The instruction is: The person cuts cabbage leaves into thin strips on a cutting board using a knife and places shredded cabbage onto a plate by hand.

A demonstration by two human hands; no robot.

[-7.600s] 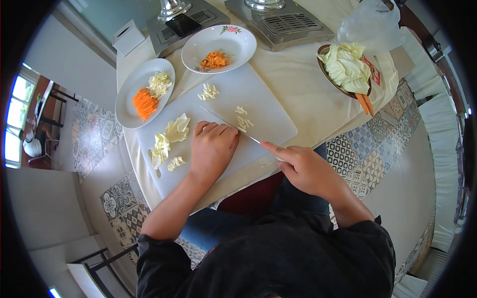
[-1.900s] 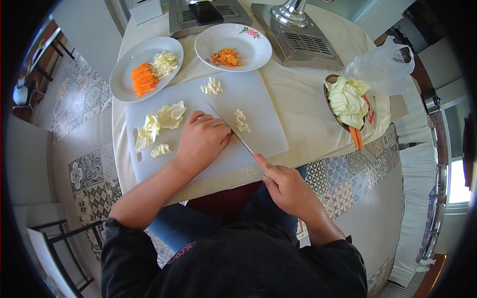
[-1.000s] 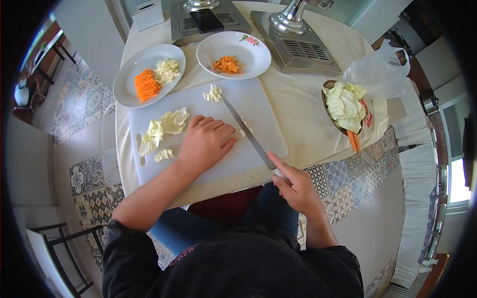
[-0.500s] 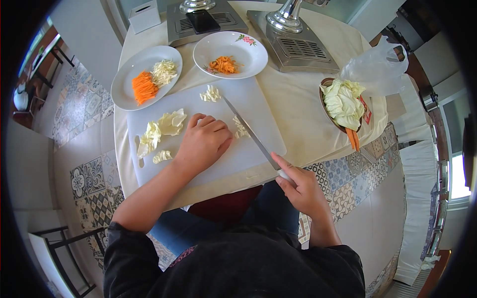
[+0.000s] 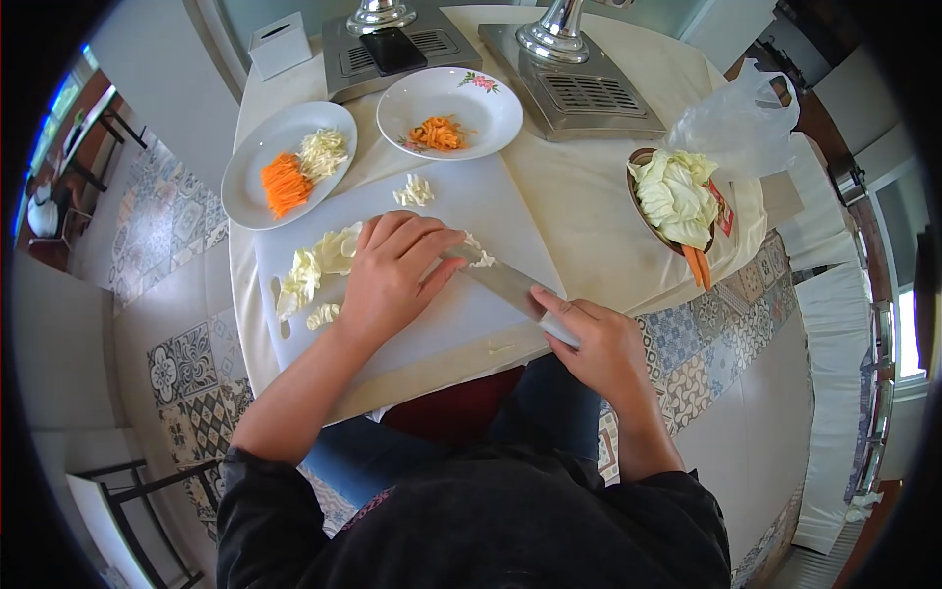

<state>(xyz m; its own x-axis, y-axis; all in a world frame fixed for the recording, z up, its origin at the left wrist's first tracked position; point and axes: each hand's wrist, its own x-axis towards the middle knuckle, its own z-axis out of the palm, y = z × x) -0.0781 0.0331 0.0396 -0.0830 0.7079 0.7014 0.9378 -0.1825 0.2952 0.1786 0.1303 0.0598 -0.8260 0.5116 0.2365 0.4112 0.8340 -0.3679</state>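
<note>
I have the right hand (image 5: 601,344) wrapped round the knife (image 5: 508,287), pointing toward ten o'clock; the left hand (image 5: 395,277) arches by its tip, pinch unclear, cabbage shreds (image 5: 482,259) just off at three o'clock.

On the cream-clothed counter (image 5: 584,211), a white slot-topped box (image 5: 280,46) stands beside a slotted grey metal base (image 5: 444,71) bearing a flat black phone (image 5: 393,50), with a second slotted metal base (image 5: 601,93) (shiny silver column (image 5: 552,41) and all) and a translucent plastic bag (image 5: 738,134) farther right.
</note>
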